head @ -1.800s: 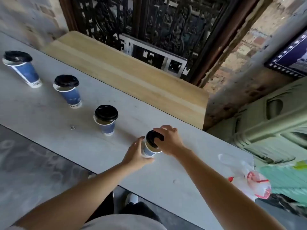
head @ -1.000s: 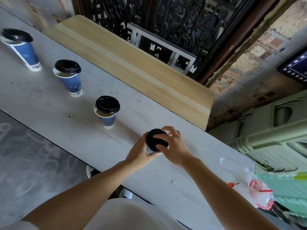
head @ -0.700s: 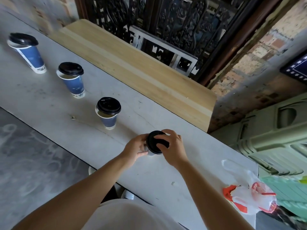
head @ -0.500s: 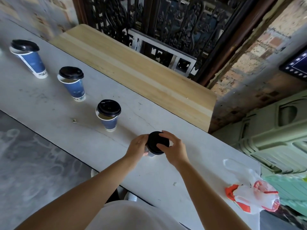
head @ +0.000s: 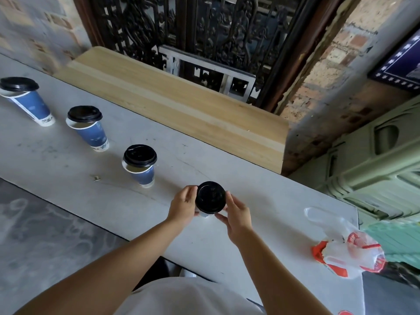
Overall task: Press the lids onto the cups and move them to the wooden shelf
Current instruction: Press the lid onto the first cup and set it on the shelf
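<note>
The head view looks down on a long pale grey stone-like bench (head: 68,169) that runs from the left edge toward the lower right. Behind it, set against a dark carved wooden lattice screen (head: 181,26) and rough brick walls, lies the light wooden shelf (head: 172,103), a bare plank with nothing on it. Grey concrete floor shows below the bench's near edge.

Both bare forearms reach forward from the bottom of the view and meet over the bench. The left hand (head: 184,206) cups the left side of the nearest blue paper cup (head: 203,215), its fingers curled around the wall. The right hand (head: 236,214) holds the other side, fingers curved against the rim of the round black plastic lid (head: 210,197) that sits on top of the cup and hides nearly all of it. The cup stands on the bench, well short of the shelf.

Three more blue paper cups stand in a row to the left, each with a black lid resting askew: the closest (head: 139,165), a middle one (head: 89,128) and a far one (head: 25,101). A small scrap (head: 97,178) lies on the bench near the closest. At the right end a crumpled clear plastic bag with red print (head: 347,248) lies on the bench, apart from the hands. Nothing stands between cup and shelf.
</note>
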